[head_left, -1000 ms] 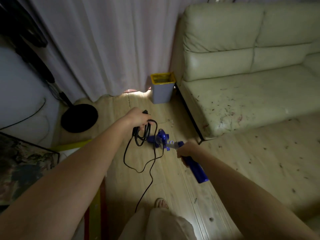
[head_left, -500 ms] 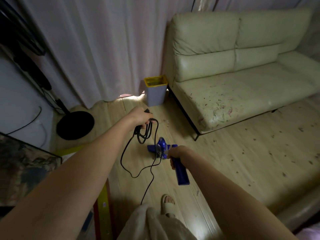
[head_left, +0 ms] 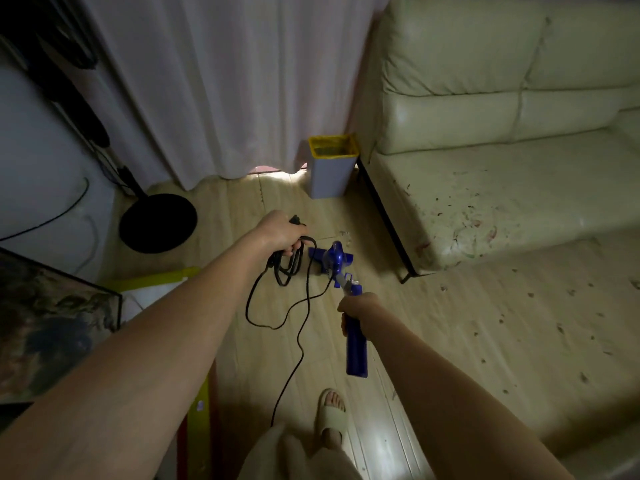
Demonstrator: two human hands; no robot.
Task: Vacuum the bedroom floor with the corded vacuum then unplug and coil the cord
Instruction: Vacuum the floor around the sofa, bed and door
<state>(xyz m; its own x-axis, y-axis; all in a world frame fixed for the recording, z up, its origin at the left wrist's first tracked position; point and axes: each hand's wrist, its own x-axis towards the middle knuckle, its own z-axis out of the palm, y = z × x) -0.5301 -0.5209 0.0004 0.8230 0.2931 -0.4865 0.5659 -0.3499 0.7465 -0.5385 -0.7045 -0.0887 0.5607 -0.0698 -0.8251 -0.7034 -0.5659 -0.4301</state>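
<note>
- Your left hand [head_left: 282, 232] is stretched out over the wooden floor [head_left: 450, 323], fingers [head_left: 289, 251] closed around a bundle of black cord [head_left: 287, 268]; several loops hang below the fist.
- The black plug end [head_left: 296, 220] pokes out of the top of that fist.
- From the loops, a loose length of cord swings left, curves back toward the middle, then trails down toward your feet and passes out of sight behind pale cloth at the bottom edge.
- Your right hand [head_left: 360, 306] grips the blue vacuum [head_left: 346, 292] on its handle, fingers wrapped tight around it; the butt of the handle sticks out below the hand toward you.
- The vacuum's blue head [head_left: 330, 258] sits on the floor just right of the hanging loops, near the sofa's front corner.
- Cream sofa [head_left: 502, 133] on the right; its seat is speckled with dark and reddish bits, and the same litter dots the floor in front of it.
- Grey bin with yellow rim [head_left: 332, 168] stands between the white curtain [head_left: 225, 81] and the sofa arm.
- Round black stand base [head_left: 157, 223] on the floor at left.
- One foot in a pale slipper [head_left: 330, 415] shows below the vacuum handle.
</note>
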